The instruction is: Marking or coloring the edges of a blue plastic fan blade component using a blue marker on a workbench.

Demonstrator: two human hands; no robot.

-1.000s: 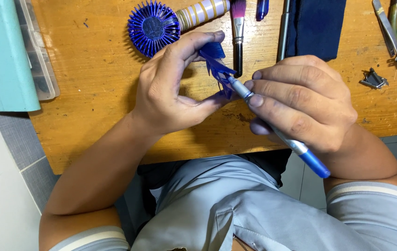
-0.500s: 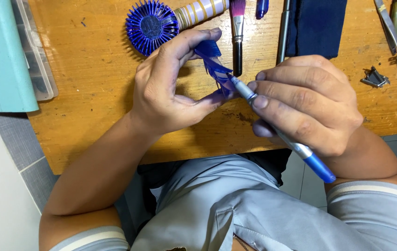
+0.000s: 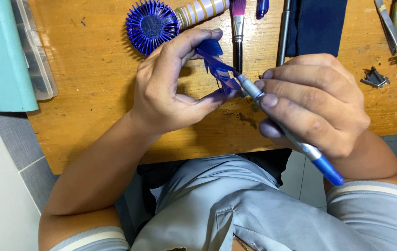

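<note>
Now we pinch the blue piece (image 3: 219, 69) in our left hand (image 3: 170, 88) while our right hand (image 3: 314, 104) grips the pen (image 3: 277, 123) (tip touching it); marking wants a steady stroke.

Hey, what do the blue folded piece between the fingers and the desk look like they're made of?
Blue folded piece: probably thin paper or plastic strip, slightly glossy, with sharp creases; the left hand pinches it. Desk: wood or wood-look board, matt orange-brown, with visible grain, scuffs and ink marks.
</note>
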